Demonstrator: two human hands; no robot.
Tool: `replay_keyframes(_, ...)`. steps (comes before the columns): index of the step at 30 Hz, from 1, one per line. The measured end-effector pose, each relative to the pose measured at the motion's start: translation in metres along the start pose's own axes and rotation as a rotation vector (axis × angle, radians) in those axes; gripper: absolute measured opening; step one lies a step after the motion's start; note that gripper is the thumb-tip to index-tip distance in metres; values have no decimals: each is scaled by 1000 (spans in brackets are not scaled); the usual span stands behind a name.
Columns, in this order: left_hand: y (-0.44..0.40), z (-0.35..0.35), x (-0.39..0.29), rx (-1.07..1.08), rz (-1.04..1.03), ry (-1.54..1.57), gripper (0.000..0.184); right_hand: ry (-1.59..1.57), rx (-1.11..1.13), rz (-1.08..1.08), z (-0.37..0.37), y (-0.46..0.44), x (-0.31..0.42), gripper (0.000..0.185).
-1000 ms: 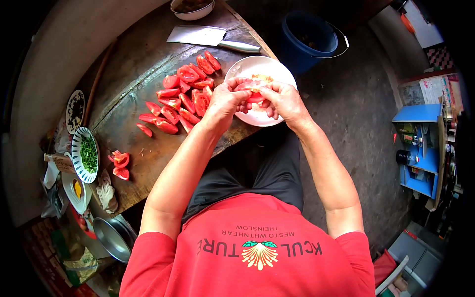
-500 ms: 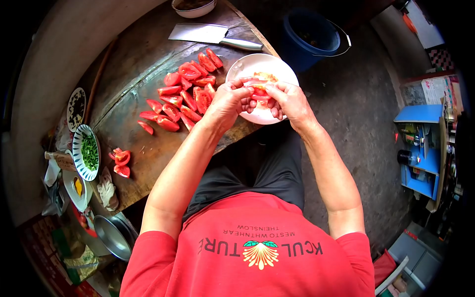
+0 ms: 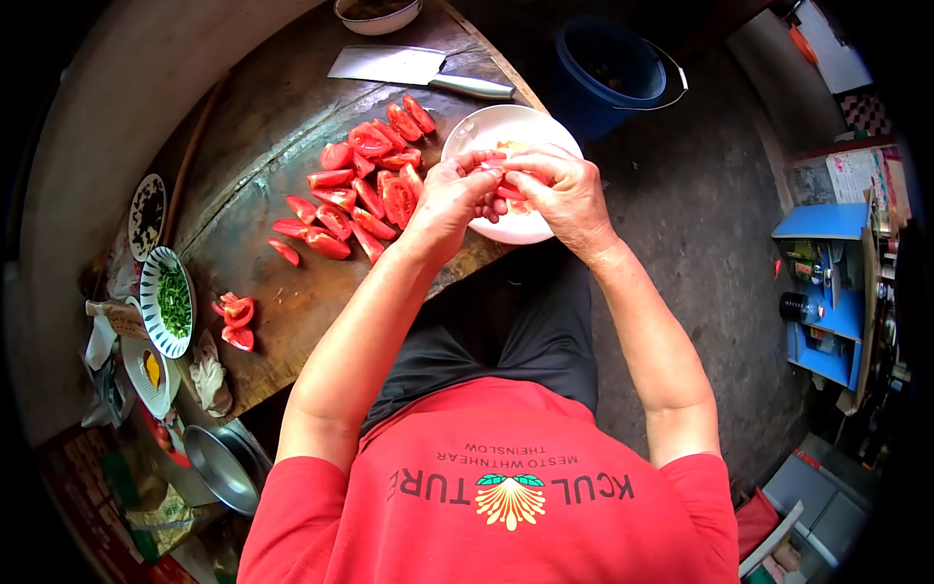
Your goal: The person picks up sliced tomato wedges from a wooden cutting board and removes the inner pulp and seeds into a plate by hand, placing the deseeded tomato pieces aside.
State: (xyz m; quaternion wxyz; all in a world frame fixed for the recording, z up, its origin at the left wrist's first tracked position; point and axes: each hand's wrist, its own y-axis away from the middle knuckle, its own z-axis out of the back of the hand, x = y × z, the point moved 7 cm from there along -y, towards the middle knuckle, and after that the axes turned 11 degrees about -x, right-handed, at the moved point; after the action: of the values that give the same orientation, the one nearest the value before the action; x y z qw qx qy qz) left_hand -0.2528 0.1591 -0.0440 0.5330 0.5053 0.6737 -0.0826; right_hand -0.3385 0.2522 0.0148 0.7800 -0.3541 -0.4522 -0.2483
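Over a white plate [image 3: 467,131] at the table's edge, my left hand [image 3: 455,198] and my right hand [image 3: 562,195] meet, both closed on a red tomato wedge [image 3: 510,192]. Fingers hide much of that wedge. Some reddish-orange bits, partly covered by the hands, lie on the plate. To the left, many cut tomato wedges [image 3: 368,197] are spread on the wooden table [image 3: 302,311]. A few more tomato pieces [image 3: 236,313] sit apart from them, nearer the left edge.
A cleaver [image 3: 389,65] lies flat above the wedges. Beyond it stands a bowl [image 3: 379,18]. Chopped greens fill a patterned dish [image 3: 149,304] at left, beside a crumpled cloth [image 3: 209,378]. A blue bucket [image 3: 601,107] is on the floor, right of the table.
My right hand has turned and its fingers have come in over the tomato wedge, covering more of it. The left hand keeps nearly the same place. The loose wedges lie as before.
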Motion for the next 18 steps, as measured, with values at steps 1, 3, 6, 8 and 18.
replay_keyframes(1, -1, 1, 1, 10, 11, 11, 23, -2, -24, 13, 0, 1, -2, 14)
replay_keyframes(3, 0, 2, 3, 8, 17, 16, 24, 6, -69, -39, 1, 2, -8, 13)
replay_keyframes(6, 2, 4, 3, -12, 1, -23, 27, 68, -136, -183, 4, 1, -18, 11)
replay_keyframes(8, 6, 12, 0, -24, -9, -74, 31, 142, -176, -213, 8, -2, -27, 11)
replay_keyframes(18, 80, 102, -63, -344, -369, -277, 28, 722, -20, 157, -9, 7, -18, 13)
